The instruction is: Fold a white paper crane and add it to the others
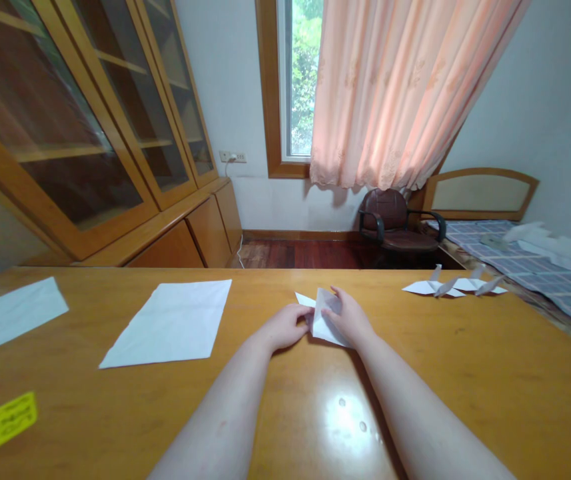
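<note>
Pinched in the right hand (pixel 350 321): partly folded white paper (pixel 324 328), on the yellow-brown wooden desk (pixel 490 373), at twelve o'clock. Left hand (pixel 286 327) curled at its nine-o'clock side; hold unclear. Likely mid-fold; next move calls for aligned edges, firm crease.

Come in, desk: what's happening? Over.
Left hand touching partly folded white paper. Right hand holding its raised flap. Flat white paper sheet lies left, out of the way.

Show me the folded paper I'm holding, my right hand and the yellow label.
Folded paper (pixel 324 327): head view, white lower panel.
Right hand (pixel 350 320): head view, back of hand.
Yellow label (pixel 1 428): head view, lettered face.
</note>
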### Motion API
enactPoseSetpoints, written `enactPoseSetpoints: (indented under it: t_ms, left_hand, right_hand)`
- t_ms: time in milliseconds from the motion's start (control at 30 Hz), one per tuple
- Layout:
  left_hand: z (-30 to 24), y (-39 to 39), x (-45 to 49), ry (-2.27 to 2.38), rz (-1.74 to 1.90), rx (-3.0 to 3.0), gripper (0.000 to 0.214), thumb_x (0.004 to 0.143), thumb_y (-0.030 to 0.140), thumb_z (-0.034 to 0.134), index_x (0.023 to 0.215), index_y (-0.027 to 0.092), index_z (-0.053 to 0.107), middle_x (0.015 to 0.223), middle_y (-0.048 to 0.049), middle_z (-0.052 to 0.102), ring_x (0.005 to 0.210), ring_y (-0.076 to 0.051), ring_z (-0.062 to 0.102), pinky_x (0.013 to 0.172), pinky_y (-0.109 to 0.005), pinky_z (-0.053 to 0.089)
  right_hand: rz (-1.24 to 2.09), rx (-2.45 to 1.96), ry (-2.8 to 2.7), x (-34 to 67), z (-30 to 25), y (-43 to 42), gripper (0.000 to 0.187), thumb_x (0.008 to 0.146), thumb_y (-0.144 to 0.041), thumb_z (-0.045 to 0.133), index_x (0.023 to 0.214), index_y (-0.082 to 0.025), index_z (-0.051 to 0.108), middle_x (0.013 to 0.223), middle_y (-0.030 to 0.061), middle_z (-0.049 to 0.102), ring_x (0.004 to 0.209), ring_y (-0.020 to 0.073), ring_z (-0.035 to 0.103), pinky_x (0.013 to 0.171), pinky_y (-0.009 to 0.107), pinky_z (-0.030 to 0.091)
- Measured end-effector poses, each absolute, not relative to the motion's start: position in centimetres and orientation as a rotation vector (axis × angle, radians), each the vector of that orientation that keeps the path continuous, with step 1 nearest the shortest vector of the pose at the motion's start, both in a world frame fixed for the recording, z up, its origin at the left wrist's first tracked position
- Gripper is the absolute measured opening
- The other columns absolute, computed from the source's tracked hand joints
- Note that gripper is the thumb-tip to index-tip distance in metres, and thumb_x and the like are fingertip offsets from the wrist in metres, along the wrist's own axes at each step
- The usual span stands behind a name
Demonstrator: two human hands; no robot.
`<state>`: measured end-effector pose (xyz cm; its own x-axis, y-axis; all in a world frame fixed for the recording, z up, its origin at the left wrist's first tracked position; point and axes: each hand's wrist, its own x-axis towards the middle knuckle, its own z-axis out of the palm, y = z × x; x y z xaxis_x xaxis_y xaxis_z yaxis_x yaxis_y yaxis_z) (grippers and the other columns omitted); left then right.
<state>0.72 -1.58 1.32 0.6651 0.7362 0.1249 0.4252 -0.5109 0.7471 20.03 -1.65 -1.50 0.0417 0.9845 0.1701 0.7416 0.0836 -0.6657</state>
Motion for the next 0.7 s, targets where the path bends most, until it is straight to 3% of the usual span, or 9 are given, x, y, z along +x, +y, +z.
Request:
enactPoseSetpoints:
  t_ms: [333, 533, 700]
  left_hand:
    - [0.6, -1.29, 0.39, 0.963, 0.581, 2.188, 0.044, 0.073, 0.024, 0.06, 0.117, 0.023, 0.058, 0.119, -0.006, 0.06, 0.107, -0.023, 0.054, 0.097, -0.035, 0.039]
    - [0.38, -1.06, 0.22, 1.082, 0.583, 2.243, 0.044, 0.073, 0.032, 0.062, 0.116, 0.023, 0.058, 0.12, -0.006, 0.059, 0.109, -0.024, 0.053, 0.096, -0.035, 0.038]
    - [0.45, -0.91, 0.15, 1.15, 0.61, 2.278, 0.045, 0.072, 0.038, 0.064, 0.115, 0.023, 0.059, 0.117, -0.0059, 0.061, 0.106, -0.024, 0.054, 0.094, -0.036, 0.038]
  right_hand:
    - [0.362, -1.719, -1.75, 20.32, -1.19, -1.64, 0.065, 0.067, -0.03, 0.064, 0.127, -0.015, 0.044, 0.12, 0.012, 0.056, 0.109, 0.0259, 0.052, 0.095, 0.039, 0.038]
    - [0.117, -1.685, -1.722, 20.28, -0.67, -1.96, 0.048, 0.073, -0.022, 0.053, 0.12, -0.016, 0.047, 0.118, 0.0122, 0.056, 0.11, 0.0272, 0.05, 0.095, 0.042, 0.035]
    - [0.133, -1.722, -1.619, 20.47, -0.77, -1.85, 0.025, 0.07, -0.026, 0.053, 0.093, -0.016, 0.055, 0.086, 0.0078, 0.061, 0.078, 0.0212, 0.056, 0.071, 0.032, 0.043]
